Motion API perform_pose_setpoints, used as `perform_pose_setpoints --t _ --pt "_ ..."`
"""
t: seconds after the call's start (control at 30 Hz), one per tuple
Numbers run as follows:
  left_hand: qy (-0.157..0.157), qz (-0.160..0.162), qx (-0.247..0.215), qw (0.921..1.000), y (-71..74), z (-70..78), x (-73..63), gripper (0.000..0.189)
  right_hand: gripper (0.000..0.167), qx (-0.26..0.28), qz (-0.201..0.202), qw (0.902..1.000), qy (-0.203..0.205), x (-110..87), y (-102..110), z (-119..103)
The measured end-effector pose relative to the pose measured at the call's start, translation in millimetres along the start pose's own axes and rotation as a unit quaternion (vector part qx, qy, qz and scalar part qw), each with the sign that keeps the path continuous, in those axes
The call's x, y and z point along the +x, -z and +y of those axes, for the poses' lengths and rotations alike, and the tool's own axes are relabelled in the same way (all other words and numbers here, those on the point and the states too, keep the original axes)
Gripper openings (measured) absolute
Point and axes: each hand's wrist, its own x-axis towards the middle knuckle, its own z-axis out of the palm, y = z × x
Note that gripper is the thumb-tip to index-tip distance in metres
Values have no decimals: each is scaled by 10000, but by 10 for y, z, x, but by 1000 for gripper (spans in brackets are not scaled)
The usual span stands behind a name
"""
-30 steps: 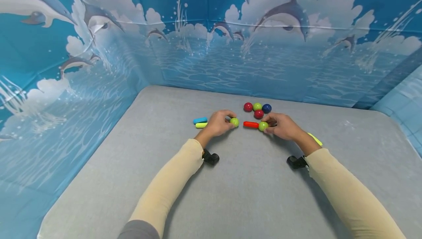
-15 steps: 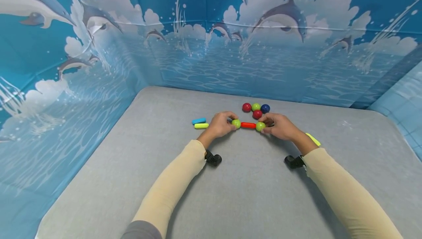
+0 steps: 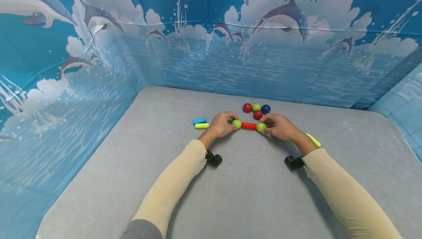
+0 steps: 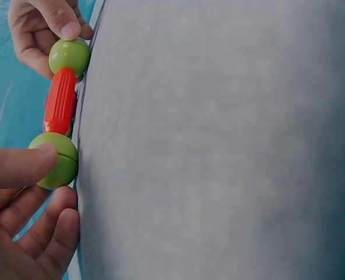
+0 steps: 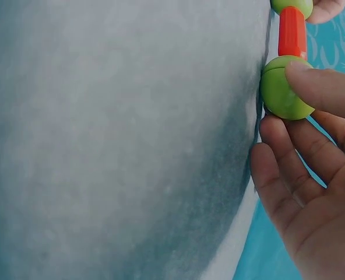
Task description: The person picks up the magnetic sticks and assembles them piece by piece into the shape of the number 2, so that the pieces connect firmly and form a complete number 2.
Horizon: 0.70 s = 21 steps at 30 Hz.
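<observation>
A short red ridged rod point(image 3: 248, 126) joins two green balls, one at each end. My left hand point(image 3: 221, 124) pinches the left green ball point(image 3: 236, 124) between thumb and fingers. On the other side, the right green ball point(image 3: 261, 127) is pinched by my right hand point(image 3: 280, 126). The left wrist view shows the red rod point(image 4: 60, 102) touching both balls, with a seam line round the nearer green ball point(image 4: 55, 160). In the right wrist view my thumb presses on the near green ball point(image 5: 286, 88), and the other fingers lie below it.
Behind the rod sit two red balls point(image 3: 247, 107), a green ball point(image 3: 256, 107) and a dark blue ball point(image 3: 265, 109). A blue rod point(image 3: 199, 121) and a yellow rod point(image 3: 202, 126) lie left; another yellow rod point(image 3: 313, 139) lies beside my right wrist. A dolphin-print curtain point(image 3: 197, 63) borders the grey table point(image 3: 244, 195).
The left green ball has moved right and met the red rod's free end. The rod and right ball have shifted slightly left. Over the last half second the hands hardly move.
</observation>
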Motion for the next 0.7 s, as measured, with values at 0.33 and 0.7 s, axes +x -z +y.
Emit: perform_pose_setpoints --t 0.33,0.7 --pt "-39 -29 53 10000 -24 10 14 35 30 -5 -31 10000 -79 -22 10 14" --pt "-75 -44 243 9997 -22 35 10 34 31 -6 -51 9999 -125 -21 9 41"
